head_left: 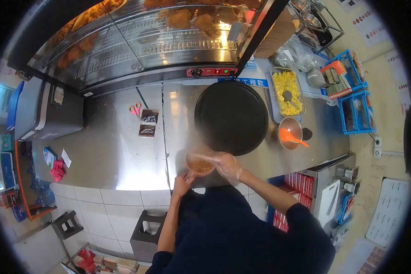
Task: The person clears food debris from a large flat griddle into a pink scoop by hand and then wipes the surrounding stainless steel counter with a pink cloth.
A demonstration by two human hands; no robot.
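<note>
At the near edge of the steel counter, my left hand (182, 184) grips the side of a small round bowl (192, 173). Loose orange-brown food (199, 165) fills its bottom. My right hand (228, 168), in a clear plastic glove, is closed at the bowl's right rim. From it a pale, smeared streak reaches left over the bowl; what the fingers hold is lost in the blur. Just beyond the bowl lies a large round black griddle plate (231, 118).
Right of the plate are a metal bowl with an orange spatula (291, 137) and a glass tray of yellow food (274, 98). Pink-handled scissors (135, 108) and two dark sachets (148, 122) lie left. A heated display case (146, 45) stands behind; a grey box (61, 109) is far left.
</note>
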